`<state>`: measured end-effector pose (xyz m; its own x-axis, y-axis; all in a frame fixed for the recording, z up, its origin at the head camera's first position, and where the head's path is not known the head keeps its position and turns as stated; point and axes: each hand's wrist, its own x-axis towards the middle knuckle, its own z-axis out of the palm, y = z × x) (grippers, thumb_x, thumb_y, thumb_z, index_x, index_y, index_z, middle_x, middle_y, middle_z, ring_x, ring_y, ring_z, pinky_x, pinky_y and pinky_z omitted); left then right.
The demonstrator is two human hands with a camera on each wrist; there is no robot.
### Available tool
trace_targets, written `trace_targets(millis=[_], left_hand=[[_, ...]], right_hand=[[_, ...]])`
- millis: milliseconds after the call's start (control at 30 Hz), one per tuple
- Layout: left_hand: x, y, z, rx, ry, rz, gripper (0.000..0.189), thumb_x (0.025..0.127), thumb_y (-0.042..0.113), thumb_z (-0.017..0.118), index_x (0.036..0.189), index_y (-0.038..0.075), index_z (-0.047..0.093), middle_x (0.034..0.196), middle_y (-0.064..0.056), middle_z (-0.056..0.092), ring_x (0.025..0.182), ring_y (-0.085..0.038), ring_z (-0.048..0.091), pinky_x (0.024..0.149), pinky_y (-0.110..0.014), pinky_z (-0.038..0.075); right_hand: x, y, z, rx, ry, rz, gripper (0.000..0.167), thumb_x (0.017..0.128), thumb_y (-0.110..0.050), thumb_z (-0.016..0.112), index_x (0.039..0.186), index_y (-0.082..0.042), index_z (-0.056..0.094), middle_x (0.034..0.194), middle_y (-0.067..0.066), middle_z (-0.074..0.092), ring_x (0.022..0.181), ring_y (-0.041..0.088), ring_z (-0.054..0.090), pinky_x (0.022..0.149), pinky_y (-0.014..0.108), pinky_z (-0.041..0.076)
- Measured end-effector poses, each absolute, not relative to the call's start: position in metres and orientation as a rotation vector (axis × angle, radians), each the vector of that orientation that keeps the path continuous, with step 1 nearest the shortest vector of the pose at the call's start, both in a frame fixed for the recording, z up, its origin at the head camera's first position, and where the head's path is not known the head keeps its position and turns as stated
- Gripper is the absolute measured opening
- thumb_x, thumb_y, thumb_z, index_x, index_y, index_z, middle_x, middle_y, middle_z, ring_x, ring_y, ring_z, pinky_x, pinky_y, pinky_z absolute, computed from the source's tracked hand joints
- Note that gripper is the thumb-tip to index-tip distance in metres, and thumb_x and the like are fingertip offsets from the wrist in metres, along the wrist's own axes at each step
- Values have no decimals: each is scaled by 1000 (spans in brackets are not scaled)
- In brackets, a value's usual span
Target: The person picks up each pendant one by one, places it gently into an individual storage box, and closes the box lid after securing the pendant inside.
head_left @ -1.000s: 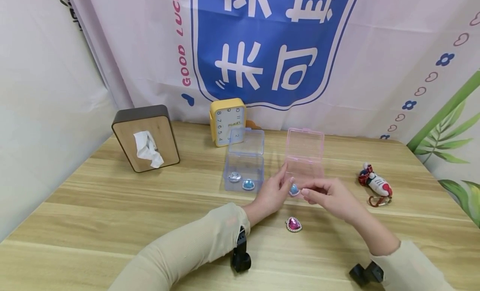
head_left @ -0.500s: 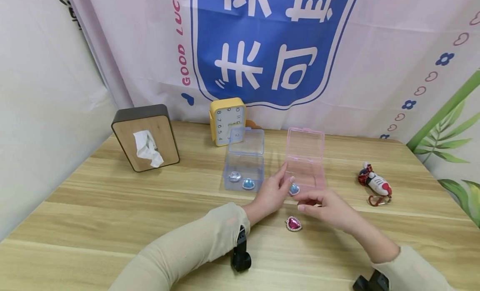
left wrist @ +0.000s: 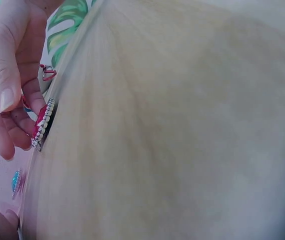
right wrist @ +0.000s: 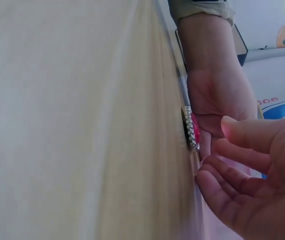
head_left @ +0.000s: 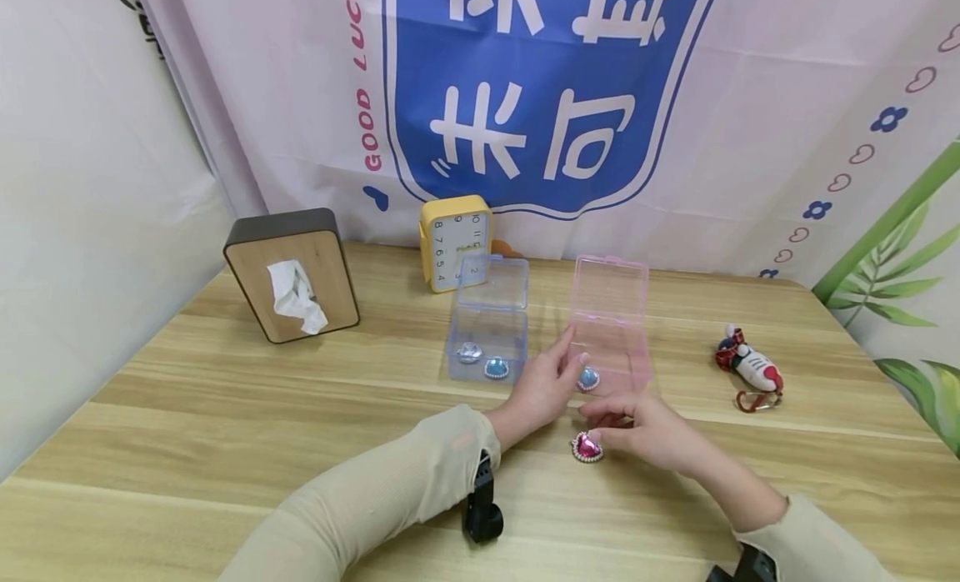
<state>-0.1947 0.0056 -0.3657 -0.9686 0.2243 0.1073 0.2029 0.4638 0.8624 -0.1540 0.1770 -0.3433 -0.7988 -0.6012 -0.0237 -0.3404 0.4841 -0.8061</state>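
In the head view, my left hand (head_left: pixel 542 388) holds the left side of an open pink transparent plastic box (head_left: pixel 611 348), thumb near its front left corner. A blue heart-shaped gem with a beaded rim (head_left: pixel 588 378) lies in that box. My right hand (head_left: pixel 647 428) is in front of the box, its thumb beside a pink heart-shaped gem with a beaded rim (head_left: pixel 587 448) on the table. In the right wrist view, the right thumb and fingers stand apart near the pink gem (right wrist: pixel 195 129), with nothing pinched between them.
An open blue transparent box (head_left: pixel 489 336) with a clear gem (head_left: pixel 470 353) and a blue gem (head_left: pixel 497 368) stands left of the pink one. Behind are a yellow clock (head_left: pixel 455 244) and a tissue box (head_left: pixel 292 278). A plush keychain (head_left: pixel 752 369) lies at right.
My right hand has let go of the blue gem in the pink box and moved toward the front, down to the pink gem. The left hand has stayed in place.
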Motion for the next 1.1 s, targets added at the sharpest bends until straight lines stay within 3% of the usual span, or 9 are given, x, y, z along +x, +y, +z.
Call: trace_targets(millis=[433, 700, 1100], left_hand=[[-195, 6, -369, 399, 2657, 1585, 57, 96, 31, 48, 147, 21, 25, 59, 3, 44, 44, -8, 37, 40, -20, 37], [-198, 6, -369, 397, 2667, 1579, 56, 96, 32, 48, 147, 21, 26, 58, 4, 42, 43, -7, 35, 39, -19, 34], [-198, 6, -371, 414, 2677, 1600, 56, 96, 32, 48, 146, 20, 27, 59, 3, 41, 44, -8, 34, 40, -19, 36]], right_hand=[[-155, 173, -359, -812, 2465, -1217, 31, 83, -16, 68, 106, 3, 66, 100, 12, 64, 85, 5, 54, 71, 20, 48], [-155, 173, -363, -843, 2496, -1225, 24, 81, -19, 70, 99, -4, 71, 94, 2, 63, 90, 5, 51, 78, 22, 43], [-154, 167, -361, -835, 2556, -1159, 14, 80, -14, 69, 92, -7, 71, 88, -2, 66, 84, 7, 54, 76, 23, 46]])
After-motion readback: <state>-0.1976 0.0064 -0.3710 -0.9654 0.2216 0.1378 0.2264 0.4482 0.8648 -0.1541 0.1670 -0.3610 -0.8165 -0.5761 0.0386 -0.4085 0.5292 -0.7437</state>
